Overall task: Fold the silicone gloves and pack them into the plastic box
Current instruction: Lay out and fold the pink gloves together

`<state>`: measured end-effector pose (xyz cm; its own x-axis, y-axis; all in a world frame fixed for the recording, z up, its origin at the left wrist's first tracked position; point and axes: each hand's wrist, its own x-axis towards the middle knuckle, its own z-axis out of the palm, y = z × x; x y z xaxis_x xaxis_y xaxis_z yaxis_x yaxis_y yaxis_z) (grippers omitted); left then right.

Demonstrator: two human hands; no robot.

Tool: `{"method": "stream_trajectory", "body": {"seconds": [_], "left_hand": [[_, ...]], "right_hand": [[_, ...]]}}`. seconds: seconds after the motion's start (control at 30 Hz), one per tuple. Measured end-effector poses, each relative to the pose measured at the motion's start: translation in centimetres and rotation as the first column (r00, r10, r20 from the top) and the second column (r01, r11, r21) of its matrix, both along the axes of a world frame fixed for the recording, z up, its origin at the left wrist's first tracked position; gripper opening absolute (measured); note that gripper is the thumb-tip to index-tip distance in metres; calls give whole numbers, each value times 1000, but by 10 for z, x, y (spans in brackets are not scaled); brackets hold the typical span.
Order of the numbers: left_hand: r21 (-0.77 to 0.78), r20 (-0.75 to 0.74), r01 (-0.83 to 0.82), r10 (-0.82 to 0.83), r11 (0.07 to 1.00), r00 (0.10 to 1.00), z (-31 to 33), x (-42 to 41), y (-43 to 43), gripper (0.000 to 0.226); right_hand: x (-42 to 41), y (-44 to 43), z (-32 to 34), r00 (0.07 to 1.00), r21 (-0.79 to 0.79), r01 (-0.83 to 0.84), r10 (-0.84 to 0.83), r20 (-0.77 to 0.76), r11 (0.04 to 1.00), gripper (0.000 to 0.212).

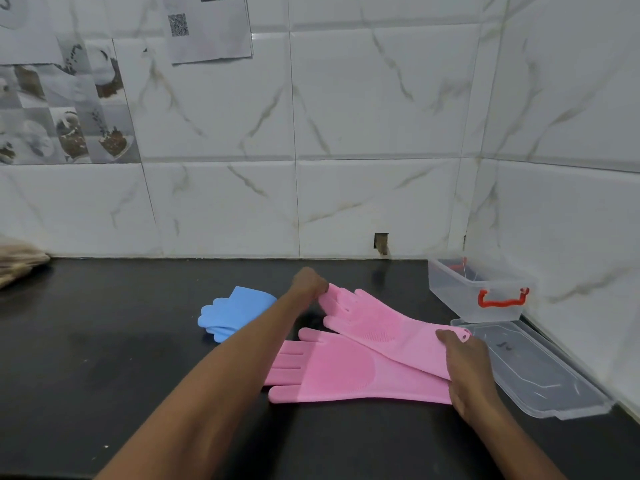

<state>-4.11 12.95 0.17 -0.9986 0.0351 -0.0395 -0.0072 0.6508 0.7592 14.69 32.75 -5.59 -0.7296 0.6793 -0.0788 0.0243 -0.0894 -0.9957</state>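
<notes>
Your left hand point(309, 284), fingers curled, pinches the fingertips of the upper pink glove point(377, 327); your right hand point(468, 370) grips its cuff. The glove lies across the lower pink glove point(339, 372) on the counter point(138, 358), between the folded blue gloves point(235, 315) and the open plastic box point(485, 306).

Home kitchen, dark stone counter point(138, 341), marble-look tiled walls point(381, 116), food-picture tiles point(69, 126) at left

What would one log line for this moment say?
left hand pinches upper pink glove fingertips | right hand holds cuff | plastic box open
</notes>
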Motion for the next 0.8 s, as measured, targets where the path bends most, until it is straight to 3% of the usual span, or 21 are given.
{"method": "stream_trajectory", "body": {"seconds": [0.1,0.2,0.33,0.4,0.47,0.5,0.57,0.7,0.8], "left_hand": [[20,-140,-47,50,999,989,7,3,-3,18],[383,-18,-78,92,920,996,25,9,-2,17],[790,93,-109,58,604,994,40,18,-22,24],[953,68,-65,-1,297,998,35,22,-34,27],[997,81,-82,-63,-16,995,26,31,-40,28],[991,103,-109,-70,-82,992,22,35,-40,27],[984,155,-159,-47,-86,987,15,42,-41,27],[935,145,-168,-94,-312,985,6,58,-47,31],[905,70,-141,-187,-401,980,2,60,-52,35]], "right_hand": [[-1,5,3,1000,47,-19,18,18,999,46],[-5,7,20,994,150,-100,104,-20,984,58],[-7,10,61,947,242,-119,183,-264,963,36],[-4,11,75,904,311,-136,246,-349,941,29],[-4,11,75,891,338,-183,301,-340,923,35],[-4,9,70,893,343,-209,322,-315,916,41],[-6,5,56,909,362,-242,341,-241,900,49],[-8,6,33,922,293,-230,304,-241,928,42],[-10,16,32,905,270,-256,328,-270,928,32]]}}
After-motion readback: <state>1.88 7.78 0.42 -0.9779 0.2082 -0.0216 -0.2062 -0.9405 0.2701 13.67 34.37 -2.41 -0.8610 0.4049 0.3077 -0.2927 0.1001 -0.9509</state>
